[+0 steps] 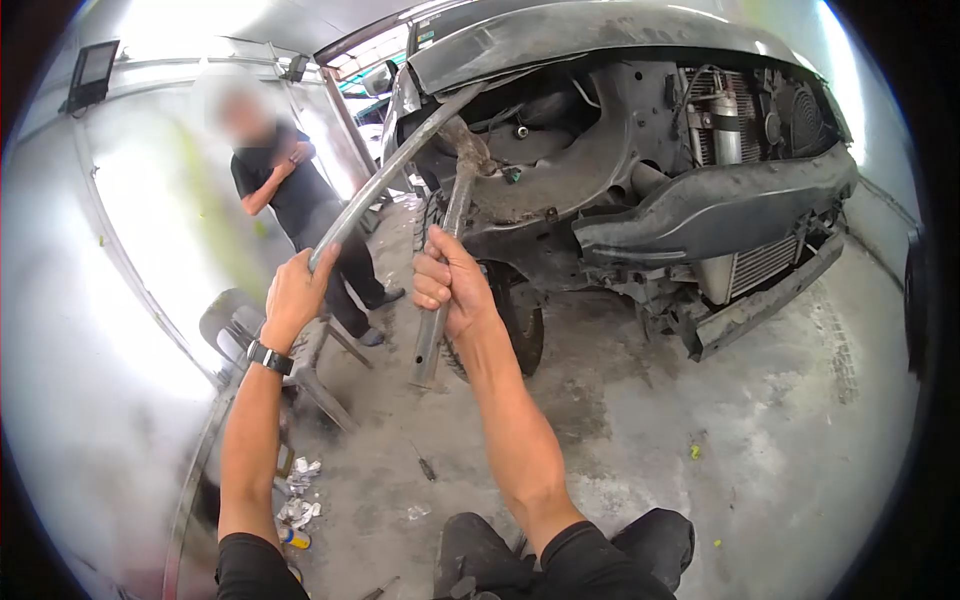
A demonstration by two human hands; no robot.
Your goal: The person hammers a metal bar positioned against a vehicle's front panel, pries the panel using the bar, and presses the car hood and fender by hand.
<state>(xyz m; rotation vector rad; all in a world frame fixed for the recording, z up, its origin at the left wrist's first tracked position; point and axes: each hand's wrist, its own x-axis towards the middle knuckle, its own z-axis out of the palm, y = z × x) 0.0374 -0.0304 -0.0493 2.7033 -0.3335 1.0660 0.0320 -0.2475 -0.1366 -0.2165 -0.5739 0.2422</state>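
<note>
My left hand is wrapped round the lower end of a long grey metal bar. The bar slants up to the right, and its far tip meets the underside of the car's fender edge. In my right hand is a hammer, gripped by its metal handle, with the rusty brown head up beside the bar near the wheel opening. A hole shows near the handle's lower end. Whether the hammer head touches the bar or the car, I cannot tell. The wheel well lies exposed behind both tools.
The car's front is stripped, with a dark panel hanging loose and a radiator showing. A person stands at the left, near a plastic chair. On the floor lie a screwdriver, crumpled paper and a yellow can.
</note>
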